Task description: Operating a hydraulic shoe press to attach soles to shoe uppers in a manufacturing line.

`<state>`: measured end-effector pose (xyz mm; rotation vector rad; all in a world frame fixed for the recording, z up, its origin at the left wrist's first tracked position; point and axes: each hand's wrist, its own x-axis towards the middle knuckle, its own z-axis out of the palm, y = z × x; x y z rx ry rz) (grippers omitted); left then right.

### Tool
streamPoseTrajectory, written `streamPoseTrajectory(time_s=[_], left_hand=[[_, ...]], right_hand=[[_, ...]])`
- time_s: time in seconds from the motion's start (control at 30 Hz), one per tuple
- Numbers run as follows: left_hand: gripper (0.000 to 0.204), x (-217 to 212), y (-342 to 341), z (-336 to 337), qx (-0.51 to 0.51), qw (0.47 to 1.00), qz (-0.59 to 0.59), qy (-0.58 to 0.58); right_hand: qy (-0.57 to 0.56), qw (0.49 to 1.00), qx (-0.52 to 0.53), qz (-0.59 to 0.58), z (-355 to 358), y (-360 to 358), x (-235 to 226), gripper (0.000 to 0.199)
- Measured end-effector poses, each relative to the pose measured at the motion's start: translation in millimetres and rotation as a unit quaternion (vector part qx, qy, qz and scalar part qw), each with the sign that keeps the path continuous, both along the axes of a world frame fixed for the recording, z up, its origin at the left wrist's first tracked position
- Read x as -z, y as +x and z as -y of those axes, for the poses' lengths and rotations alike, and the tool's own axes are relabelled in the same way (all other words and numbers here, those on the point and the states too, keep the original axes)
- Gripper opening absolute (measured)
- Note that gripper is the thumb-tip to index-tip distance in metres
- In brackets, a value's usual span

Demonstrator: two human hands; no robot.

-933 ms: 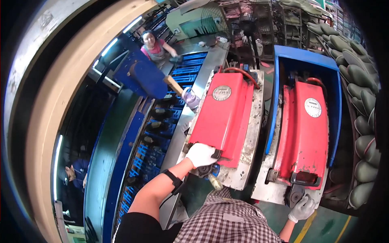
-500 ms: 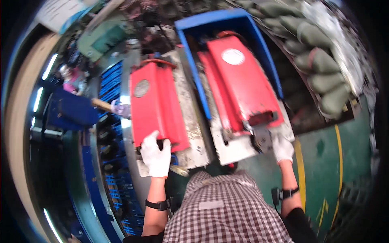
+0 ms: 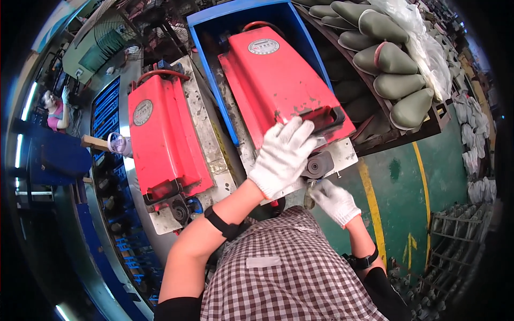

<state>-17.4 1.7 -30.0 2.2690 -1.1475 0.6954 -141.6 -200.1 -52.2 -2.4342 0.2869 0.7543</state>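
Two red machine covers lie side by side on pale worn baseplates. My left hand [image 3: 285, 155], in a white glove, rests with its fingers stretched out on the front end of the right red machine [image 3: 284, 75], beside its black handle [image 3: 326, 122]. Just below is a round grey roller [image 3: 317, 167]. My right hand [image 3: 336, 202], gloved too, is closed under the roller, its fingertips at a small olive-grey piece [image 3: 309, 199]; what they grip is partly hidden. At the left stands the other red machine [image 3: 163, 128], with neither hand on it.
A blue bin [image 3: 251, 8] surrounds the right machine's far end. Olive shoe lasts [image 3: 396, 59] are piled on a rack at the right. Further left runs a conveyor with blue bars [image 3: 107, 109], and a person in pink [image 3: 56, 115] is beyond. Yellow lines [image 3: 373, 206] mark the green floor.
My left hand has left the left machine's front end and crossed to the right machine. My right hand has come lower, from beside the roller to beneath it. The view has shifted rightward.
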Motion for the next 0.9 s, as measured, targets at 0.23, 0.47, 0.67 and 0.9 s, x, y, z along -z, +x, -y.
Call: streamPoseTrajectory(time_s=[0.23, 0.47, 0.67, 0.9], left_hand=[[0.03, -80.6, 52.7, -16.9, -0.016, 0.994, 0.045, -0.097], [0.037, -174.6, 93.4, -47.2, -0.039, 0.999, -0.007, 0.007], [0.059, -114.9, 29.1, -111.7, -0.077, 0.986, -0.017, -0.145], [0.105, -10.0, -102.3, -204.6, -0.091, 0.667, -0.544, -0.501]], right_hand=[[-0.016, 0.929, -0.069, 0.363, -36.7, 121.2, 36.8, 0.053], [-0.217, 0.931, -0.084, 0.281, -77.3, 231.5, 91.4, 0.091], [0.549, 0.814, 0.187, -0.037, -28.8, 216.9, 40.0, 0.072], [0.709, 0.698, 0.081, -0.057, -106.0, 107.4, 12.6, 0.085]])
